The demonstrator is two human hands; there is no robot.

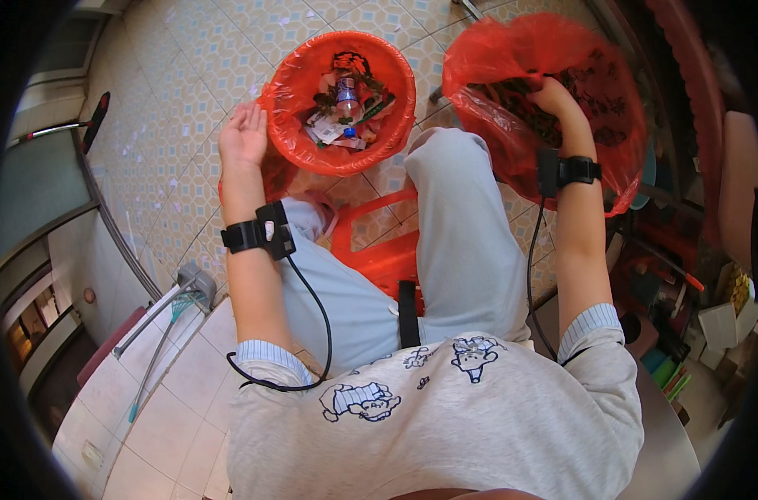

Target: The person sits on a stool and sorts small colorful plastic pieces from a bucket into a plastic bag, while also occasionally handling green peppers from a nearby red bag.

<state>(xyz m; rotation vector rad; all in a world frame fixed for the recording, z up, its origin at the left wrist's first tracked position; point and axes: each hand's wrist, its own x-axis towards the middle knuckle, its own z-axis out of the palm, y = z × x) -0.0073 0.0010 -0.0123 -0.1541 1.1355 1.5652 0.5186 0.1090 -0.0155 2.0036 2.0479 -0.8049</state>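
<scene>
My left hand is palm up with its fingers apart and nothing in it, beside the left rim of a round bin lined with a red plastic bag. Inside that bin lie a clear plastic bottle with a blue cap, crumpled paper and other litter. My right hand reaches into a larger open red plastic bag on the right. Dark green and brown leafy matter is in that bag. The fingertips of my right hand are hidden among it, so what they hold does not show.
A red plastic stool is between my legs. Paper scraps are scattered on the patterned tile floor. A long-handled dustpan and a teal rake-like tool are at the lower left, a broom at the upper left. Boxes stand at the right.
</scene>
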